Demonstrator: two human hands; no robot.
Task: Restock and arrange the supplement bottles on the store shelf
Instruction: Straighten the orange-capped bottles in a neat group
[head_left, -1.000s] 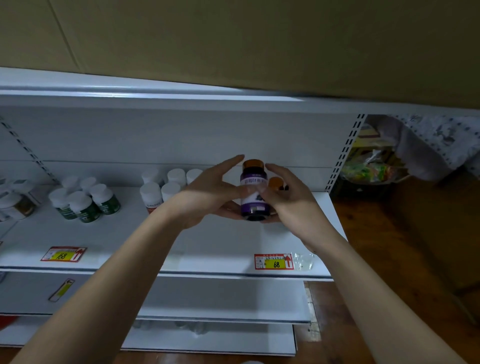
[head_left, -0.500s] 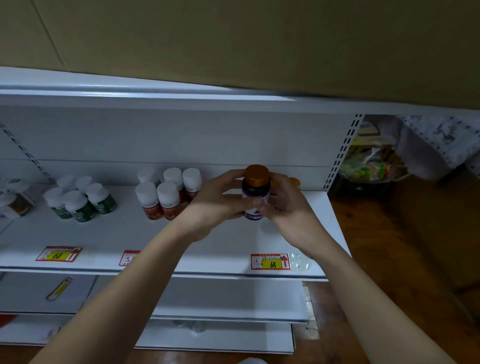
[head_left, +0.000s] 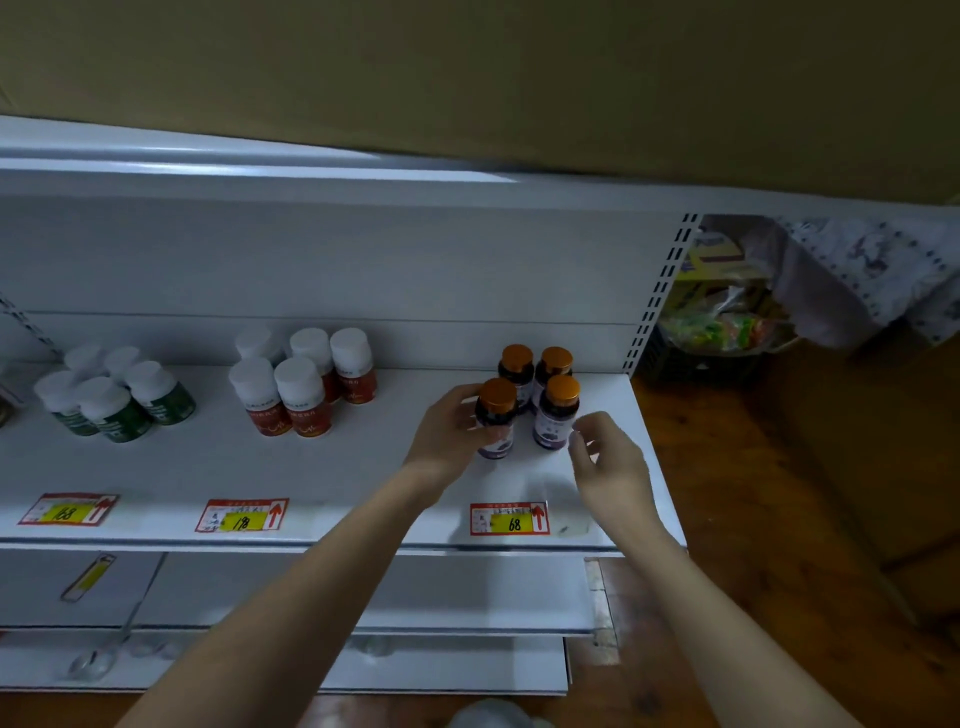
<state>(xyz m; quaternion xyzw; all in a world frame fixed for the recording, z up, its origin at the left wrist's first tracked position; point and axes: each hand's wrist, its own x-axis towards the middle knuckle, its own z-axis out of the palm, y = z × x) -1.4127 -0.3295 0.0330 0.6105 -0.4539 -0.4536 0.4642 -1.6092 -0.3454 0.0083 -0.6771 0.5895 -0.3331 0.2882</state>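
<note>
Bottle in hand: dark purple supplement bottle with an orange-gold screw cap (head_left: 496, 415), standing upright on the white metal store shelf (head_left: 363, 467), front left of its cluster.
Left hand (head_left: 449, 441): wraps the bottle's left side, fingers curled round the body just below the cap; the grasp is firm enough to steer the bottle.
Right hand (head_left: 605, 457): empty, fingers loosely bent, hovering just beside the front-right purple bottle (head_left: 557, 413) without touching it (a small gap shows between fingertip and label).
Key relation: the held bottle's long axis is vertical; its neighbours lie to its right and behind, so any closing-up move runs rightward and back. The left hand is the nearer one and already has hold; the right hand stands on the far side of the cluster, placed to act as a stop.
Cluster: two rear purple bottles (head_left: 535, 366) stand side by side near the back panel; with the front pair they form a two-by-two block above the price tag marked 68 (head_left: 509, 518).
Shelf contents, centre: white-capped bottles with red-orange labels (head_left: 301, 389), grouped in two rows.
Shelf contents, left: white-capped bottles with green labels (head_left: 114, 397), tilted in this wide-angle view.
Lower shelves (head_left: 260, 587): contents too dim to identify.
Judgement: placement appears nearly complete; squaring and releasing remain.
</note>
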